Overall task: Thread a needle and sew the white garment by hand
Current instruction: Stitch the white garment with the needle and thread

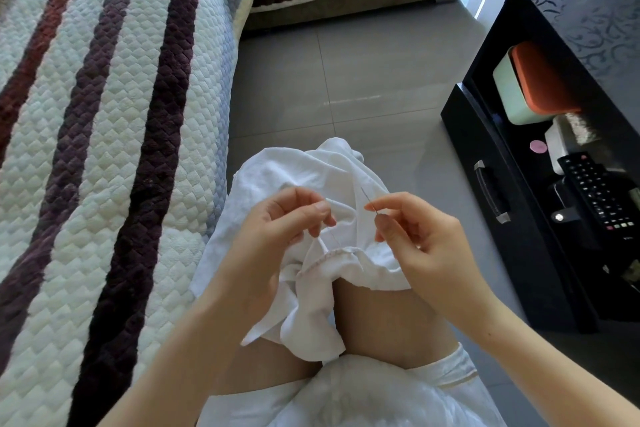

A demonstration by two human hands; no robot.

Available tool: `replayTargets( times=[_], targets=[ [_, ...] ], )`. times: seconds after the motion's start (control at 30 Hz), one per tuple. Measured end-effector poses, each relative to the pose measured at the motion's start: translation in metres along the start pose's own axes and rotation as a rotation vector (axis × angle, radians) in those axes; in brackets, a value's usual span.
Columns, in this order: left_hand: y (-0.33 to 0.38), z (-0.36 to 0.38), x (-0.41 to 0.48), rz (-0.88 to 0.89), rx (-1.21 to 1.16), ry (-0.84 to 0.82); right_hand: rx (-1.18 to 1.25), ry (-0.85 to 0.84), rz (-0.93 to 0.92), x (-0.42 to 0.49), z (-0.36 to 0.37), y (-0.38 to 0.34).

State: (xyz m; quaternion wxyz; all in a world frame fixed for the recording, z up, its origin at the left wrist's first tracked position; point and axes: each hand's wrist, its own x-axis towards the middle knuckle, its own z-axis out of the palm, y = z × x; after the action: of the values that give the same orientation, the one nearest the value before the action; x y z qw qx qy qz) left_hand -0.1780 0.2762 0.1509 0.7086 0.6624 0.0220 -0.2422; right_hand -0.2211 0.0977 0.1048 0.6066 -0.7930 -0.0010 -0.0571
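The white garment [287, 170] lies crumpled over my knees, its stitched hem facing me. My right hand [419, 239] pinches a thin needle [367, 199] between thumb and forefinger, its tip pointing up and away. My left hand [277, 229] holds a white thread [334, 202] at its fingertips, the thread end pointing toward the needle with a small gap between them. The left hand also rests against the bunched fabric. Whether the thread passes through the needle's eye is too fine to tell.
A quilted sofa cover [104, 114] with dark stripes runs along my left. On my right stands a black cabinet [502, 218] with an open shelf holding an orange-lidded box [526, 83] and a remote control [595, 194]. Grey tiled floor [363, 80] lies ahead.
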Motion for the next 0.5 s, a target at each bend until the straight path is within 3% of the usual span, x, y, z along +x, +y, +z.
replayTargets(
  times=[0.3, 0.5],
  targets=[
    [0.015, 0.002, 0.008, 0.087, 0.097, -0.042, -0.197, -0.104, -0.051, 0.008, 0.003, 0.005],
    [0.015, 0.000, 0.011, 0.036, 0.130, 0.001, -0.042, -0.155, -0.120, 0.009, 0.005, 0.000]
  ],
)
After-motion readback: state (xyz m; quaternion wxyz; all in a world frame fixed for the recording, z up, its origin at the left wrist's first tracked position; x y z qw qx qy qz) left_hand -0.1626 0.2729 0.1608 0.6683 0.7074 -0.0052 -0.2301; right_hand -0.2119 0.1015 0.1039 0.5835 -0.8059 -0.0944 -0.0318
